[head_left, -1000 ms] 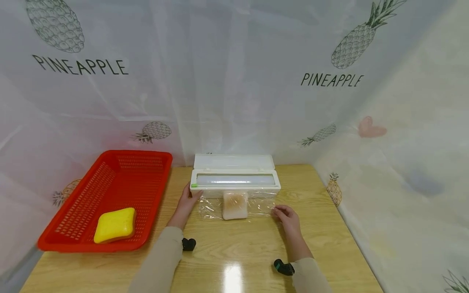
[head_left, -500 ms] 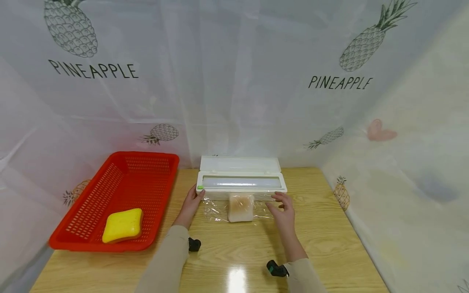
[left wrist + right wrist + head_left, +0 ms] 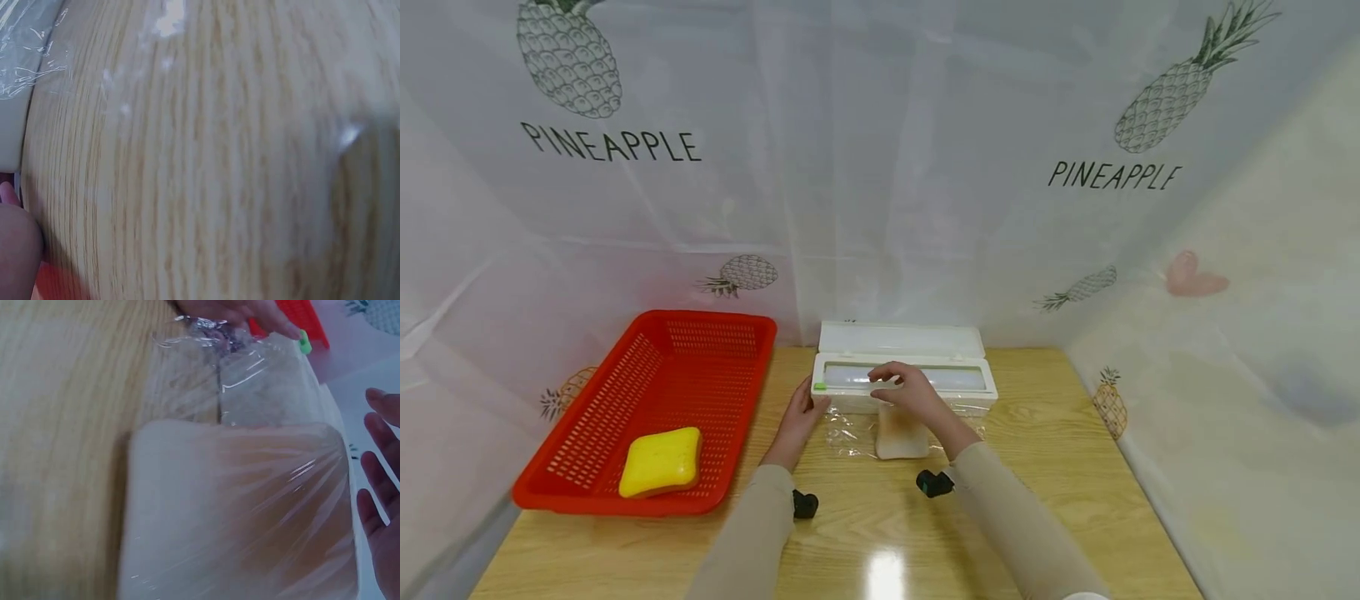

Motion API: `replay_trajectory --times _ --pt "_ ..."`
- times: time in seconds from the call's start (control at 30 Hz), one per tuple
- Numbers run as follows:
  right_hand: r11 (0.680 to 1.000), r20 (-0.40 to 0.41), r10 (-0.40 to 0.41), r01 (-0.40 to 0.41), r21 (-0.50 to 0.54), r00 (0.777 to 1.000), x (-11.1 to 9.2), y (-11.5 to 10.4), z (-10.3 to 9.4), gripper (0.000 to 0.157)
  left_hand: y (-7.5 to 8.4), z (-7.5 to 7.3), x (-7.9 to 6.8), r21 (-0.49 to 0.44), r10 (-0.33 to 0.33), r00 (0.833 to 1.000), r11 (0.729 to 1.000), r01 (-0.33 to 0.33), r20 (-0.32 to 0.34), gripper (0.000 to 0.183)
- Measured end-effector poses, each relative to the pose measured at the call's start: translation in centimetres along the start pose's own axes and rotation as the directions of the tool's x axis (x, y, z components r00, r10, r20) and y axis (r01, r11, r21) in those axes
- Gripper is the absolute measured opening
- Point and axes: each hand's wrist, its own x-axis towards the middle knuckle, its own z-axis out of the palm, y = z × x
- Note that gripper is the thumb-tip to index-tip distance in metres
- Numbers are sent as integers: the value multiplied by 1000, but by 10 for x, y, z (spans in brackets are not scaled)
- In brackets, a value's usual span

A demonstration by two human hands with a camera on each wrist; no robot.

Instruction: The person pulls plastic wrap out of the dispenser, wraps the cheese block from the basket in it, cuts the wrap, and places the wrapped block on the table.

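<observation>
A white cling film dispenser (image 3: 940,403) stands on the table with its lid flipped back. My left hand (image 3: 795,421) grips its left end, thumb at the front, beside a small green slider (image 3: 820,386). Clear cling film (image 3: 848,429) runs out from the front and drapes over a slice of bread (image 3: 901,437), pale with a browned patch. In the right wrist view the film lies creased across the bread (image 3: 250,512). My right hand (image 3: 913,393) hovers over the dispenser's middle, fingers loosely bent and holding nothing. The left wrist view catches only a bit of the left hand (image 3: 19,250).
A red plastic basket (image 3: 752,392) occupies the table's left side, with a yellow rounded block (image 3: 661,462) lying in it. A pineapple-print curtain (image 3: 880,167) closes off the back and right. Wooden tabletop (image 3: 865,525) extends in front of the bread.
My right hand has left the film's right edge and moved left to above the dispenser's middle. The left hand keeps its grip on the dispenser's end. The head view has shifted slightly.
</observation>
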Motion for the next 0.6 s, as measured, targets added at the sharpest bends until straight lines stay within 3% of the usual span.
replay_trajectory --times 0.17,0.37,0.6 --pt "998 153 -14 23 -61 988 31 -9 5 29 -2 2 2 -43 35 999 998 -35 10 80" --pt "987 297 -53 96 -130 953 58 -14 17 31 -2 3 0 -57 71 997 996 -69 21 82" --pt "886 372 -124 271 -376 920 82 -21 30 29 1 -1 -1 -52 58 997 997 -56 44 76"
